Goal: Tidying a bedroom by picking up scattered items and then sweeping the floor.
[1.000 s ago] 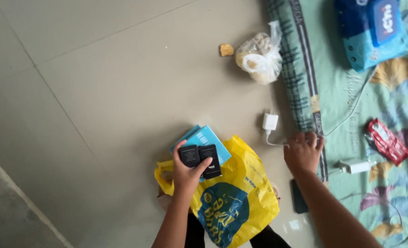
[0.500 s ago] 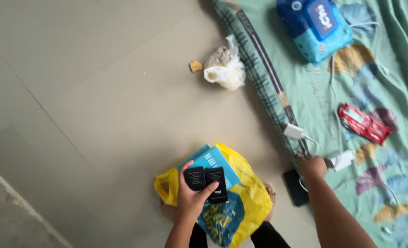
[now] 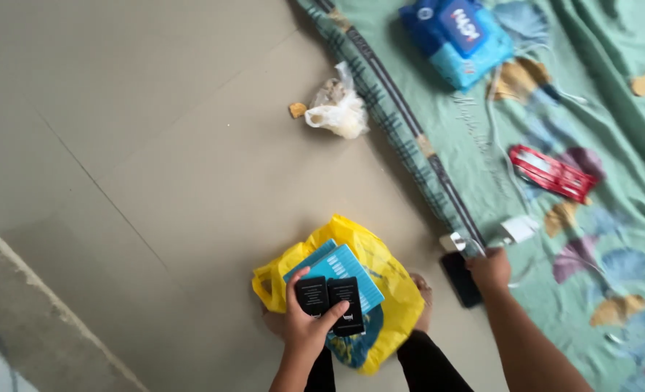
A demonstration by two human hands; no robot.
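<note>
Since the earlier frames the view has swung: the mat now fills the upper right, and the white plug that lay on the floor a second ago sits at the mat's edge by the right hand. That hand has drawn back toward the body and closed. The left hand has kept its grip throughout.

The left arm comes up from 6 o'clock, palm turned to the camera, thumb and fingers clamped on two black packs held side by side over a yellow bag. A blue box pokes from the bag just behind the packs, toward 12 o'clock from them. The right arm runs in from 5 o'clock; its hand is clenched around a white plug at the mat's border, and just at 8 o'clock from it lies a dark phone on the floor.

Counted: two black packs, one blue box, one yellow bag, one phone, one more white charger on the mat, one red packet at 3 o'clock, one blue wipes pack at 1 o'clock, one knotted clear bag at 12 o'clock with one crumb touching close beside it.
</note>
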